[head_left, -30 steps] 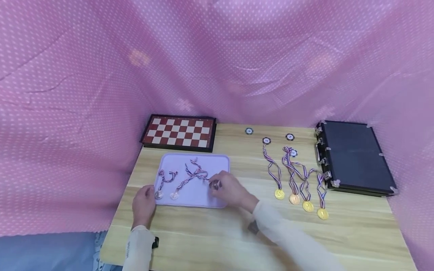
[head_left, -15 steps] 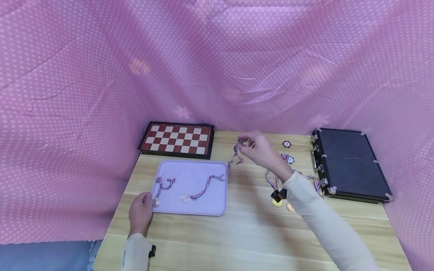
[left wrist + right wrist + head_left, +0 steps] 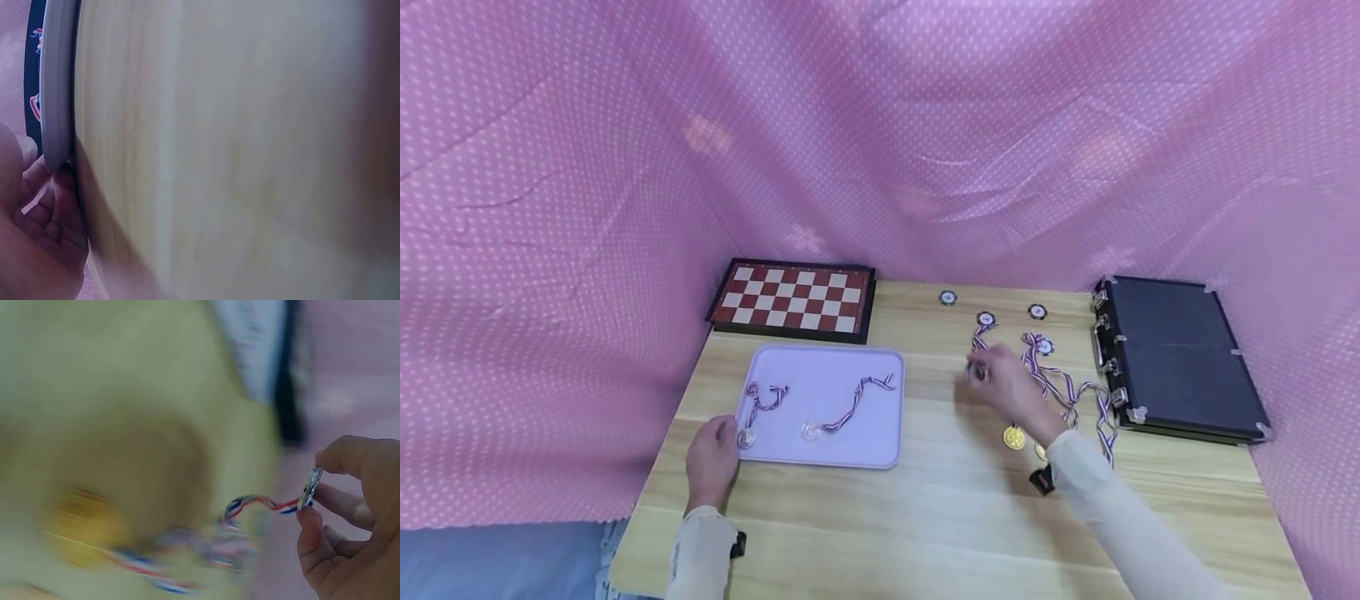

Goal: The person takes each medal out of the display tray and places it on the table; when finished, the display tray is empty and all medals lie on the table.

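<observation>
In the head view my right hand [image 3: 1009,390] is over the table, right of the tray and beside the gold medals. Its fingertips pinch a silver medal [image 3: 310,487] by the edges, and a striped ribbon [image 3: 250,499] trails from it. My left hand [image 3: 712,460] holds the lilac tray [image 3: 820,463] at its near-left corner; in the left wrist view the thumb is above the rim and the fingers beneath. On the tray lie two silver medals with ribbons, one at the left edge [image 3: 746,438] and one near the middle [image 3: 812,430]. The right arm partly hides the gold medals [image 3: 1013,437].
A red-and-white chessboard [image 3: 793,296] sits behind the tray. Several poker chips [image 3: 948,297] lie at the back of the table. At the right stands a black case [image 3: 1180,354] with metal corners. Pink dotted cloth [image 3: 880,150] surrounds the table.
The right hand has lifted the silver medal off the tray, swung it to the back right, then come nearer. A medal left on the tray has shifted slightly right. The left hand stays at the corner.
</observation>
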A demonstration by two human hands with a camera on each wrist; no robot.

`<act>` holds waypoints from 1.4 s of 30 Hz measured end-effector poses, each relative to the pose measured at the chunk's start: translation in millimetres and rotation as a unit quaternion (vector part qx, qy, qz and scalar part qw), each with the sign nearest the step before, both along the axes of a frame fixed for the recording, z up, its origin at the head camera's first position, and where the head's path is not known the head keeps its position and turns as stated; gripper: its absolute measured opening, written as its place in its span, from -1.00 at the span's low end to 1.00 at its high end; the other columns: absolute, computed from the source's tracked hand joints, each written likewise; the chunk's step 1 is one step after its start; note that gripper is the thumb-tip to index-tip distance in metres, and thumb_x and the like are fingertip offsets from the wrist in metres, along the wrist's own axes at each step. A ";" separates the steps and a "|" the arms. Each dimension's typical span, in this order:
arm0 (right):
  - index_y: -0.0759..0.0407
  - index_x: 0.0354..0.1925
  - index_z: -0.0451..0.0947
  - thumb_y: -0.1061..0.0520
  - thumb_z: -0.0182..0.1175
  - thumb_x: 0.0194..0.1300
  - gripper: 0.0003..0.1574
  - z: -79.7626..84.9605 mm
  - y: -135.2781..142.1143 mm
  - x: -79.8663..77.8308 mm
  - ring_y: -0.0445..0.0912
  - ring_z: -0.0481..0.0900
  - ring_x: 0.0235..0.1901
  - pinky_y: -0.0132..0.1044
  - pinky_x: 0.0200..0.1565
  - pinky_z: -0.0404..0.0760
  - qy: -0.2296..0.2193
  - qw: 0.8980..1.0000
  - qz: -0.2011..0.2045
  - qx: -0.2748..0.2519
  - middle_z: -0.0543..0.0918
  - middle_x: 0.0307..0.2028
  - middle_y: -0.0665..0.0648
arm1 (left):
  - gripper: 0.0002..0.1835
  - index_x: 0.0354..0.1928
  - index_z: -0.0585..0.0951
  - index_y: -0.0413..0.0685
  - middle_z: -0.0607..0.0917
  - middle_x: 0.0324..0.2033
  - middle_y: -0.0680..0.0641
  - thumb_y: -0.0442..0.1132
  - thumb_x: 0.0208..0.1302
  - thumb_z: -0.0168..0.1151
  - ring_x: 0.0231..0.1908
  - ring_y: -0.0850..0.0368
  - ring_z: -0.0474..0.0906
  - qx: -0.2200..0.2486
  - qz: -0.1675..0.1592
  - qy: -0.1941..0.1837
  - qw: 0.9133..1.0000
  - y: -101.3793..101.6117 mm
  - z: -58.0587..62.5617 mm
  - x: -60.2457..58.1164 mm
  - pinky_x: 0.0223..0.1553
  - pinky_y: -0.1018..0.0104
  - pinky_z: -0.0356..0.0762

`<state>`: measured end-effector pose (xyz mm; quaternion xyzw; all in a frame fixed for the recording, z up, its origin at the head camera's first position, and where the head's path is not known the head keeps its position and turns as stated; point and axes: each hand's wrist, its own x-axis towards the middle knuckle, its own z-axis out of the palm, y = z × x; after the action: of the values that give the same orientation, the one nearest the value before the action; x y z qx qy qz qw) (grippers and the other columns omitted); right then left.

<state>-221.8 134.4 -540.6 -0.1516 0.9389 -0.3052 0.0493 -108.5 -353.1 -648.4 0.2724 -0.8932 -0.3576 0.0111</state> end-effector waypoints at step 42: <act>0.11 -0.08 0.56 -0.08 0.32 0.20 -0.60 -48.3 -256.9 57.8 -0.01 0.67 -0.38 -0.19 -0.43 0.65 -0.012 0.987 0.108 0.121 0.71 -0.35 0.13 | -0.43 0.22 0.52 0.04 0.61 0.13 -0.20 0.24 0.46 -0.18 0.11 -0.18 0.51 0.016 0.011 0.004 1.000 -3.7 -1.1 2.3 0.21 -0.17 0.40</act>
<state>-164.0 -122.5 -589.0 -0.2410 0.9464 -0.1842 0.1108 -106.2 -356.9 -649.5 0.2812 -0.8843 -0.3725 0.0143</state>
